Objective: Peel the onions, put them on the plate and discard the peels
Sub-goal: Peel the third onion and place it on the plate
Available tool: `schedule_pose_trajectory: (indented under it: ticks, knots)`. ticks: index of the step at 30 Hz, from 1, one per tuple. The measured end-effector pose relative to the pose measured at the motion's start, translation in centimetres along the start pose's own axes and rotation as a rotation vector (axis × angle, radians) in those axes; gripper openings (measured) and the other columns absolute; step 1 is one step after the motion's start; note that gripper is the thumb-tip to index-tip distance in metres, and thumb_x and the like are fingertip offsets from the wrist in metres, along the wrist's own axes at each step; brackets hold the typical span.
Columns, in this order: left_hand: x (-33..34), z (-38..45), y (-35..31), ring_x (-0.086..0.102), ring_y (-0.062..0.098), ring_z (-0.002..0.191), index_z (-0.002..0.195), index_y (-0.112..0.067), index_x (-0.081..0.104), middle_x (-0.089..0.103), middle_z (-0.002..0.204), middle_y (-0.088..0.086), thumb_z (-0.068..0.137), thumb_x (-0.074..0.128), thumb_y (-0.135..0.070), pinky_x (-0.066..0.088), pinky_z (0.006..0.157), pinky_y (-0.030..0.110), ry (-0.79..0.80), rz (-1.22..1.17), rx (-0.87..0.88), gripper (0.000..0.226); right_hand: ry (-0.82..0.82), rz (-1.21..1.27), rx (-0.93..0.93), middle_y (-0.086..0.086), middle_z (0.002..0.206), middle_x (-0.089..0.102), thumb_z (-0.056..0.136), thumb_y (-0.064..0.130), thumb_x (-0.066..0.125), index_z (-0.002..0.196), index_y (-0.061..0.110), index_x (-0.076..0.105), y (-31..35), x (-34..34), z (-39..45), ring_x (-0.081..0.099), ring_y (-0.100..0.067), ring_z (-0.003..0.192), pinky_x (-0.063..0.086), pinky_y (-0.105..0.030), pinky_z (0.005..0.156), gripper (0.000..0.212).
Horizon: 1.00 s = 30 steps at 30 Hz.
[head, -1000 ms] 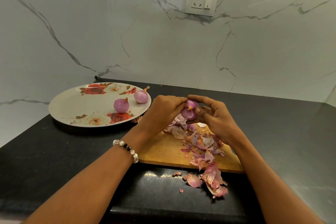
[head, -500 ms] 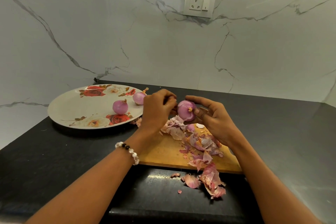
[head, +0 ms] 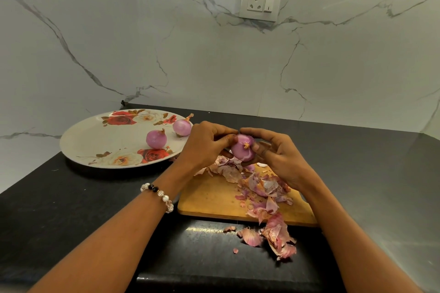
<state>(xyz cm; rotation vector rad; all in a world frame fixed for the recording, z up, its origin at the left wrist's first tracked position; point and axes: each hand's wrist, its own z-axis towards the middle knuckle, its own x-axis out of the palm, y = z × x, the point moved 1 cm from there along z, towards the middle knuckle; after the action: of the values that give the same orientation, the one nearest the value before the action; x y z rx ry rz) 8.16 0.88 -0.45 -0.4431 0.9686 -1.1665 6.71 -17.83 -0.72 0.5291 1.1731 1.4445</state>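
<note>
Room: bare black table right of the cutting board, open to the wall.
Onions: three; two on the plate near the left edge, one onion held above the board.
Peels: spilling over the board's front edge.
Hands: left hand and right hand meet, fingers curled round the onion.
</note>
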Motion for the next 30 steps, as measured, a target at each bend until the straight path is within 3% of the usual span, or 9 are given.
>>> schedule_pose_trajectory:
  ticks: [5, 12, 16, 18, 22, 25, 30]
  knots:
    - [-0.2, -0.1, 0.2, 0.07, 0.02, 0.087, 0.12, -0.006, 0.064, 0.071, 0.105, 0.01, 0.093, 0.059, -0.014, 0.057, 0.075, 0.023, 0.064, 0.209, 0.155, 0.029, 0.033, -0.039, 0.008, -0.008, 0.124, 0.064, 0.097, -0.005, 0.051, 0.123, 0.017, 0.059, 0.0, 0.0, -0.2, 0.064, -0.02, 0.115, 0.059, -0.029, 0.082, 0.035]
    - [0.2, -0.2, 0.0, 0.066, 0.021, 0.08, 0.112, -0.001, 0.068, 0.072, 0.094, 0.014, 0.091, 0.059, -0.008, 0.045, 0.069, 0.011, 0.037, 0.348, 0.286, 0.024, 0.047, -0.019, 0.002, -0.004, 0.121, 0.064, 0.096, -0.007, 0.05, 0.123, 0.018, 0.058, 0.3, 0.2, -0.2, 0.066, -0.011, 0.111, 0.058, -0.025, 0.08, 0.037]
    - [0.7, -0.4, -0.2, 0.066, 0.021, 0.086, 0.113, 0.0, 0.067, 0.072, 0.098, 0.014, 0.091, 0.06, -0.009, 0.038, 0.072, 0.004, 0.012, 0.394, 0.291, 0.024, 0.038, -0.018, 0.006, -0.003, 0.12, 0.064, 0.096, -0.008, 0.05, 0.124, 0.016, 0.057, 0.4, 0.2, -0.2, 0.067, -0.011, 0.107, 0.059, -0.025, 0.077, 0.038]
    - [0.8, -0.4, -0.2, 0.065, 0.018, 0.086, 0.113, -0.001, 0.067, 0.072, 0.099, 0.013, 0.091, 0.06, -0.008, 0.039, 0.071, 0.002, -0.026, 0.358, 0.255, 0.024, 0.035, -0.024, 0.003, -0.006, 0.122, 0.064, 0.096, -0.008, 0.051, 0.124, 0.017, 0.059, 0.4, 0.1, -0.3, 0.066, -0.016, 0.11, 0.059, -0.027, 0.079, 0.038]
    - [0.4, -0.3, -0.1, 0.064, 0.013, 0.08, 0.11, -0.002, 0.068, 0.071, 0.096, 0.01, 0.092, 0.057, -0.004, 0.053, 0.068, 0.013, -0.095, 0.2, 0.094, 0.021, 0.046, 0.022, -0.007, -0.009, 0.124, 0.064, 0.096, -0.009, 0.05, 0.123, 0.016, 0.059, 0.5, 0.3, -0.3, 0.065, -0.02, 0.114, 0.059, -0.029, 0.081, 0.038]
    - [0.1, -0.4, 0.0, 0.064, 0.007, 0.073, 0.104, -0.007, 0.069, 0.067, 0.087, 0.0, 0.092, 0.056, -0.003, 0.054, 0.063, 0.013, -0.087, 0.066, -0.004, 0.018, 0.03, 0.047, -0.007, -0.008, 0.124, 0.065, 0.097, -0.007, 0.049, 0.124, 0.016, 0.059, 0.4, 0.2, -0.3, 0.064, -0.02, 0.116, 0.059, -0.031, 0.083, 0.037]
    - [0.1, -0.1, 0.1, 0.068, 0.014, 0.085, 0.099, -0.019, 0.067, 0.068, 0.091, -0.002, 0.093, 0.058, -0.011, 0.057, 0.07, 0.02, -0.03, -0.157, -0.148, 0.013, -0.017, 0.086, 0.007, -0.009, 0.126, 0.066, 0.099, -0.003, 0.048, 0.123, 0.02, 0.062, 0.0, -0.2, 0.0, 0.063, -0.025, 0.118, 0.058, -0.035, 0.086, 0.036]
